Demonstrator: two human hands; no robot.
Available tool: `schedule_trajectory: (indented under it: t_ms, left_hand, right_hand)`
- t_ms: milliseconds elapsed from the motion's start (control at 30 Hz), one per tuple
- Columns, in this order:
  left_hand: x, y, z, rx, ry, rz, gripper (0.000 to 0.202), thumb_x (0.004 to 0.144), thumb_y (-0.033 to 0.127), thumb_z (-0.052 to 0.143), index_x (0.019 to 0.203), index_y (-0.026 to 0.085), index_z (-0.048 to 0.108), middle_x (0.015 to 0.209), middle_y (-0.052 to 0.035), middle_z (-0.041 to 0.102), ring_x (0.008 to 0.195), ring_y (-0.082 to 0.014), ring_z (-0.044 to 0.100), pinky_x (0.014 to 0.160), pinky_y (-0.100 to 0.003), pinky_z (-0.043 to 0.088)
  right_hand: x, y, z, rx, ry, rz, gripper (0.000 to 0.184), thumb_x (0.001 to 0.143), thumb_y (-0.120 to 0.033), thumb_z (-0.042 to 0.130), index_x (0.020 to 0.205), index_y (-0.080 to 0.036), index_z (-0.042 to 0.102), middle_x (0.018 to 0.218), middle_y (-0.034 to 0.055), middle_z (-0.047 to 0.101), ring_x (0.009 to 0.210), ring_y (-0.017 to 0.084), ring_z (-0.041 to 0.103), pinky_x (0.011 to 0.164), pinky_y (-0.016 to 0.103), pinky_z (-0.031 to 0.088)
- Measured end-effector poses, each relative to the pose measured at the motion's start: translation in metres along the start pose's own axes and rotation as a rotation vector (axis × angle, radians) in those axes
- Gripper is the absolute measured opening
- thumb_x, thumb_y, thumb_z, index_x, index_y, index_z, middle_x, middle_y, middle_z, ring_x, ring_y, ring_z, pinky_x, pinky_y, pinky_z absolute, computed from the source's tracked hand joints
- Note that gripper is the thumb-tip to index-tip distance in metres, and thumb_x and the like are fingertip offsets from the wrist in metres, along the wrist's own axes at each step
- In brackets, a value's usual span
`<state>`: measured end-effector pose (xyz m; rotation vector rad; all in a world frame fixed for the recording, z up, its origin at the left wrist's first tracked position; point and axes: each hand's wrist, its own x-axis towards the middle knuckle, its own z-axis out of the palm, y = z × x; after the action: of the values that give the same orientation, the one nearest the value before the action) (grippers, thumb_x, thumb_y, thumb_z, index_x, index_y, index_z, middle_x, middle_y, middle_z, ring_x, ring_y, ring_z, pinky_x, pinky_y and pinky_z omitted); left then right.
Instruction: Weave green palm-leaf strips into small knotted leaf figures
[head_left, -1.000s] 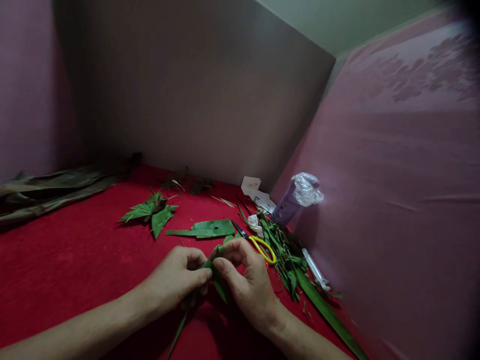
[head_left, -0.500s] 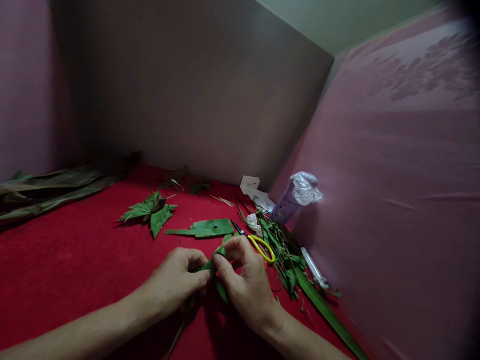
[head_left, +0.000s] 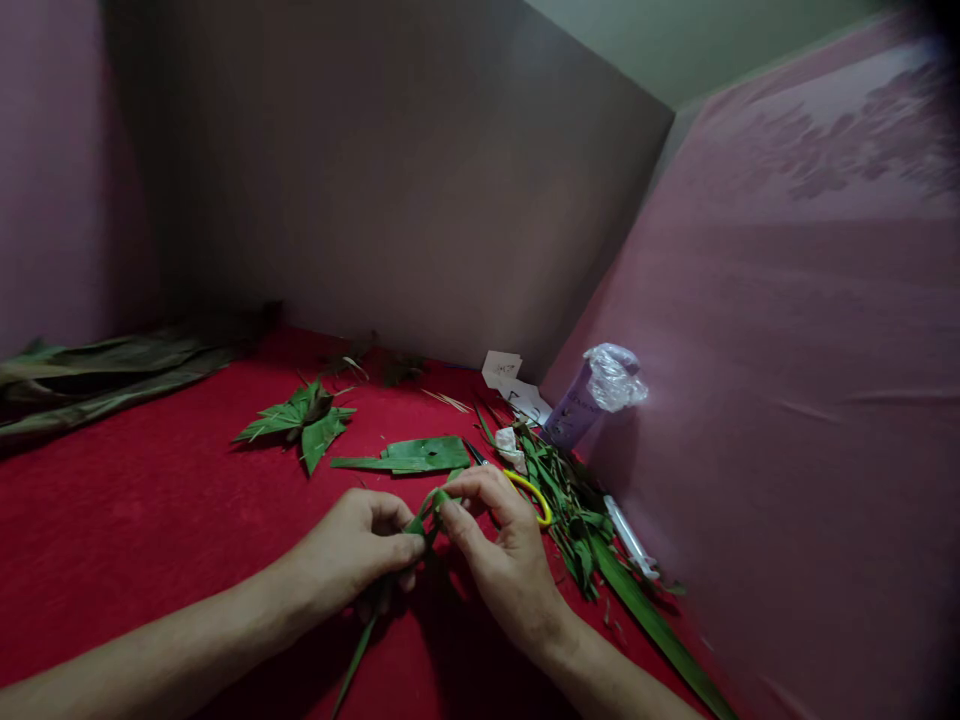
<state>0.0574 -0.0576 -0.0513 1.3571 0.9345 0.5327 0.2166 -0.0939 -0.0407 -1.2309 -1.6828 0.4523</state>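
A narrow green leaf strip (head_left: 426, 512) is folded between my two hands, above the red cloth. My left hand (head_left: 367, 545) is closed on its lower part, thumb pressed against the fingers, and a long thin end trails down below the palm. With thumb and forefinger, my right hand (head_left: 495, 530) pinches the upper looped part. Just behind the right hand lie scissors with yellow handles (head_left: 538, 497), partly hidden by its fingers. A flat piece of cut leaf (head_left: 427, 455) rests beyond the hands.
A star-shaped leaf piece (head_left: 300, 418) sits at left on the red cloth (head_left: 150, 520). Right of the hands are heaped leaf scraps (head_left: 562, 490), a clear-and-white stick-like object (head_left: 631, 538) and a purple container (head_left: 571, 418) with crumpled plastic. White papers (head_left: 517, 392) and long dark leaves (head_left: 97, 385) lie farther back.
My right fingers have shifted slightly on the strip, and a loop now shows between the hands. The strip's trailing end below my left hand has turned and looks wider.
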Motion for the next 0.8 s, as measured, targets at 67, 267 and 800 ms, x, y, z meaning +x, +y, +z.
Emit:
schedule_trajectory:
  t_ms: [67, 267, 800]
  left_hand:
    - [0.000, 0.000, 0.000, 0.005, -0.012, -0.001, 0.021, 0.068, 0.035, 0.059, 0.065, 0.016, 0.051, 0.050, 0.0014, 0.061, 0.032, -0.0076, 0.047, 0.030, -0.016, 0.031]
    - [0.000, 0.006, -0.006, 0.031, -0.053, 0.000, 0.025, 0.069, 0.038, 0.062, 0.064, 0.016, 0.052, 0.051, 0.0011, 0.061, 0.032, -0.0072, 0.046, 0.031, -0.017, 0.032]
    - [0.000, 0.008, -0.016, -0.163, -0.210, -0.042, 0.017, 0.067, 0.030, 0.068, 0.065, 0.016, 0.058, 0.049, -0.0030, 0.067, 0.033, -0.0090, 0.047, 0.035, -0.018, 0.031]
  right_hand:
    - [-0.001, 0.002, 0.001, 0.023, 0.008, 0.034, 0.003, 0.082, -0.018, 0.057, 0.083, -0.019, 0.059, 0.080, 0.0001, 0.058, 0.074, 0.013, 0.053, 0.069, 0.026, 0.042]
    - [-0.003, 0.006, 0.005, 0.214, 0.004, 0.150, 0.007, 0.083, -0.024, 0.055, 0.086, -0.018, 0.057, 0.077, -0.0002, 0.061, 0.071, 0.013, 0.056, 0.066, 0.025, 0.044]
    - [0.001, 0.010, 0.005, 0.374, -0.007, 0.219, 0.015, 0.083, -0.029, 0.056, 0.080, -0.016, 0.061, 0.068, -0.0020, 0.054, 0.062, 0.009, 0.047, 0.058, 0.021, 0.038]
